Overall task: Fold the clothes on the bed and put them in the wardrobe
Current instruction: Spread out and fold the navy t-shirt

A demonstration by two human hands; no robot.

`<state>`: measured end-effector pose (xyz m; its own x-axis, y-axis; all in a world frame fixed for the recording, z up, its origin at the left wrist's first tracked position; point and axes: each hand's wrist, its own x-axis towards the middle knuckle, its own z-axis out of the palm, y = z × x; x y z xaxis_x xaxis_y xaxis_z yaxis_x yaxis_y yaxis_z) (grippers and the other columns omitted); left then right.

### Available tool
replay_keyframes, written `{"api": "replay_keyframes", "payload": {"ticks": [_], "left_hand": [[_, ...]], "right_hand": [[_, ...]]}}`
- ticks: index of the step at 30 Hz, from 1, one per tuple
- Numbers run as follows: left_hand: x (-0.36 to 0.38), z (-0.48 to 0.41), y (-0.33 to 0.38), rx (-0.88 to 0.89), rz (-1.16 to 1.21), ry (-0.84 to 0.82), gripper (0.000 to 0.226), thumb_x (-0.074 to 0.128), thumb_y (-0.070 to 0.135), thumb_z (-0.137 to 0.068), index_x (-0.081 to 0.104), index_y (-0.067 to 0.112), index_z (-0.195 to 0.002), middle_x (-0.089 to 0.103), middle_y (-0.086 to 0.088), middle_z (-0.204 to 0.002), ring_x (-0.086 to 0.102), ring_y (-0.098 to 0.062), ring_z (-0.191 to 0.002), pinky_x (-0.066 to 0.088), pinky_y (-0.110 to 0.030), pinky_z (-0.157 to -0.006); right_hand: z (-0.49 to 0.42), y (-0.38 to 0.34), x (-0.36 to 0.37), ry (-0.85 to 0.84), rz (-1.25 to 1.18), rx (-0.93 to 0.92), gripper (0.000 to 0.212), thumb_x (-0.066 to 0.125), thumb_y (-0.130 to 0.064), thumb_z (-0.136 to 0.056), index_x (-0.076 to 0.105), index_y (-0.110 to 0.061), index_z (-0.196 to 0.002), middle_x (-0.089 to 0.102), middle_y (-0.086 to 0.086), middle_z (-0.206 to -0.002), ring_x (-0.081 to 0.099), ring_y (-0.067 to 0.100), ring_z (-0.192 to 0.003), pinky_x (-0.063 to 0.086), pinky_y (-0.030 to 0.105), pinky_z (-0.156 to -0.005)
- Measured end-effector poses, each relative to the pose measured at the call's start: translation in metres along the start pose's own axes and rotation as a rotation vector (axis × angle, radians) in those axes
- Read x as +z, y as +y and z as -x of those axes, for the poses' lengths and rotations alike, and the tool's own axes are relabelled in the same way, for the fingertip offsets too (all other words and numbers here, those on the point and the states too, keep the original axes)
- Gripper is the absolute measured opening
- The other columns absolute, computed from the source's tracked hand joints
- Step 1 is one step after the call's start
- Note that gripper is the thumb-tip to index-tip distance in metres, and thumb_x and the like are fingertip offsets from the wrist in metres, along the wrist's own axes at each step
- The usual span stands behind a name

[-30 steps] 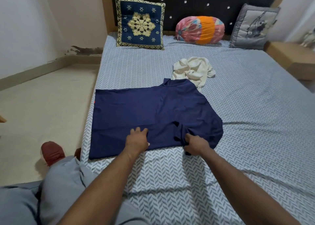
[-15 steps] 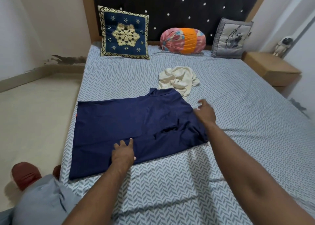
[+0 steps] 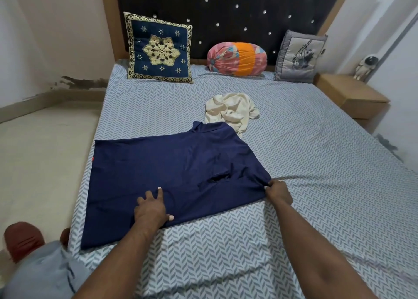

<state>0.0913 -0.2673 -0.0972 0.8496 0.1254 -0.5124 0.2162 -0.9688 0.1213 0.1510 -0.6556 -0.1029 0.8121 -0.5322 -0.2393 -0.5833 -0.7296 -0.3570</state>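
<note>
A navy blue T-shirt lies spread on the bed, its collar toward the headboard and one sleeve folded inward over the body. My left hand presses flat on the shirt's near edge with fingers spread. At the shirt's near right corner, my right hand pinches the fabric. Just beyond the collar, a crumpled cream garment sits in a heap, touching the navy shirt.
A blue embroidered cushion, a pink and orange bolster and a grey cushion line the headboard. A wooden bedside table stands right of the bed, with a small figurine. Bare floor lies to the left.
My right hand left the shirt's far right shoulder and came back to pinch its near right corner. My left hand stayed pressing on the near edge. The folded sleeve lies flatter.
</note>
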Motion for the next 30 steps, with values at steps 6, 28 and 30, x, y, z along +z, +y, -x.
{"api": "replay_keyframes", "payload": {"ticks": [6,28,30], "left_hand": [[-0.002,-0.001,0.001,-0.015,-0.025,0.004,0.109,0.063,0.067,-0.08,-0.004,0.025,-0.155,0.017,-0.01,-0.151,0.028,-0.033,-0.132,0.041,-0.041,-0.1],[0.035,0.009,-0.089,-0.1,0.117,0.374,0.09,0.005,0.076,-0.085,0.033,0.023,-0.151,0.033,-0.018,-0.154,0.022,-0.041,-0.144,0.01,-0.058,-0.116],[0.03,-0.002,-0.096,-0.115,0.116,0.391,0.088,0.003,0.071,-0.089,0.042,0.017,-0.147,0.038,-0.022,-0.15,0.027,-0.042,-0.141,0.011,-0.059,-0.115]], "right_hand": [[0.007,0.009,-0.005,0.167,-0.084,0.102,0.019,0.048,-0.022,-0.093,0.057,-0.016,-0.108,0.051,0.015,-0.119,0.057,0.036,-0.099,0.04,0.04,-0.085],[0.035,-0.062,0.049,0.081,0.066,-0.257,0.046,0.067,-0.034,-0.083,0.051,-0.007,-0.117,0.05,0.02,-0.122,0.045,0.041,-0.118,0.041,0.048,-0.095],[0.038,-0.085,0.06,0.152,-0.029,-0.438,0.032,0.069,-0.028,-0.081,0.054,-0.008,-0.101,0.056,0.017,-0.103,0.052,0.04,-0.103,0.042,0.045,-0.088]]}}
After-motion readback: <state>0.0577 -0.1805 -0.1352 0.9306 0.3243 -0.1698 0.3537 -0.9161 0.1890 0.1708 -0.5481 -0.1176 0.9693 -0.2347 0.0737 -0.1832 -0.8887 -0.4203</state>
